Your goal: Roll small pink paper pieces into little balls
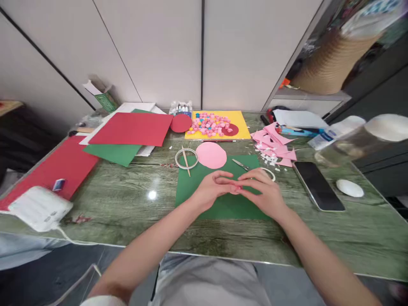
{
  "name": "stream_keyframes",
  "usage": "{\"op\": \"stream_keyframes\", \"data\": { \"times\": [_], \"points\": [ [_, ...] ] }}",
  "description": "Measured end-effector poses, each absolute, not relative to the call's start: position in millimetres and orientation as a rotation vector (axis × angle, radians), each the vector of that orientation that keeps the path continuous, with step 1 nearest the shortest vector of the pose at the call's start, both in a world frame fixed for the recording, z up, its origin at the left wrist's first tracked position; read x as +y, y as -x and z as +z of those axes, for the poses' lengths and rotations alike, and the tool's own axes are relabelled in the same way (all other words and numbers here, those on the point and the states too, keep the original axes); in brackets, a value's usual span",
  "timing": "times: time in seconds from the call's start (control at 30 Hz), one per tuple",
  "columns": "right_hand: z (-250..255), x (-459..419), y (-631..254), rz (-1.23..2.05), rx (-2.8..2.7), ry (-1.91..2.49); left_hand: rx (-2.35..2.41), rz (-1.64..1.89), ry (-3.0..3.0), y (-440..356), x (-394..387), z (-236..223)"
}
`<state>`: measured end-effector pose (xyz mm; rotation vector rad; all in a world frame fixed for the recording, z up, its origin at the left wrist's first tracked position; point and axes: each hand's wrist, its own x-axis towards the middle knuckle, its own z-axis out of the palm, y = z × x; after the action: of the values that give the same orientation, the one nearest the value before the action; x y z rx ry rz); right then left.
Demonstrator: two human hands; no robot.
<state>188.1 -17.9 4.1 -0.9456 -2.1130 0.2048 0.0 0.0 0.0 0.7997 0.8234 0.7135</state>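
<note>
Tabletop: grey-green, streaked with dark wood grain
Held piece: pink
Centre sheet: plain green
Paper circle: pale pink
Small puffs: mostly pink (a few blue and yellow)
Backing sheet: yellow

No text, brand or number can be read. Blurred pale print is borne by the green carton at ten o'clock, and a blue-and-white label by the white-topped container near three; faint marks on the white corded device, between eight and nine, cannot be made out.
</note>
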Motion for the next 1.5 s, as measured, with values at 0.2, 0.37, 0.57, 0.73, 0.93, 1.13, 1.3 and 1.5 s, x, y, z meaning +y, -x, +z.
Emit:
{"op": "stream_keyframes", "data": {
  "times": [0.2, 0.37, 0.57, 0.73, 0.93, 1.13, 1.3, 1.5],
  "points": [
    [5.1, -20.6, -190.9, 0.275, -2.144, 0.906, 0.788, 0.649, -0.868, 6.5, 3.3, 11.3],
    [4.4, -21.8, -187.8, 0.354, -2.196, 0.844, 0.762, 0.559, -0.94, 13.2, 5.9, 12.6],
    [4.2, -21.1, -186.8, 0.207, -2.162, 0.904, 0.783, 0.672, -0.872, 6.6, 3.1, 9.0],
    [-1.9, -21.0, -188.4, 0.049, -2.09, 0.966, 0.815, 0.808, -0.763, -4.7, -4.0, -0.4],
    [0.9, -20.6, -188.8, 0.113, -2.105, 0.992, 0.821, 0.777, -0.72, -2.8, -1.8, 2.0],
    [9.8, -21.4, -188.8, 0.314, -2.145, 0.945, 0.793, 0.638, -0.78, 6.2, 5.2, 9.2],
    [7.8, -21.8, -189.9, 0.466, -2.193, 0.896, 0.733, 0.523, -0.861, 12.8, 7.7, 13.8],
    [8.3, -22.2, -188.4, 0.378, -2.16, 0.934, 0.754, 0.605, -0.849, 9.2, 5.5, 9.9]
  ]
}}
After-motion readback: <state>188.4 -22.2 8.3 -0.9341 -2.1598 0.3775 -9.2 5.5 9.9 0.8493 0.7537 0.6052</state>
